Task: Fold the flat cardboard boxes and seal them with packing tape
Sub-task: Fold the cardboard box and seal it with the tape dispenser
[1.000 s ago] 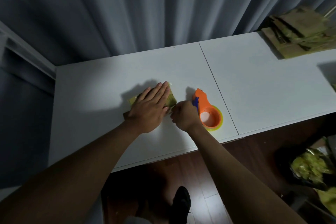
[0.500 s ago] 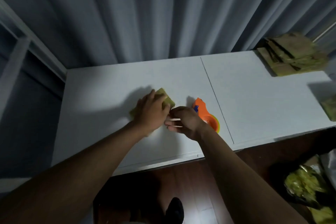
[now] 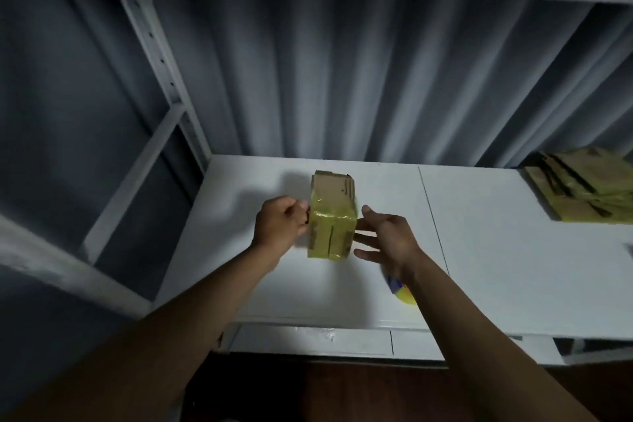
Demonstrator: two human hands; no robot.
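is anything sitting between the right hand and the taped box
Nothing visible does. The right hand is spread open right beside the cardboard box, fingertips at its right face, with no object between. The left hand grips the box's opposite side.

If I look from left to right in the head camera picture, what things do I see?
Shelf frame post → left hand → taped box → right hand → pile of flat boxes.
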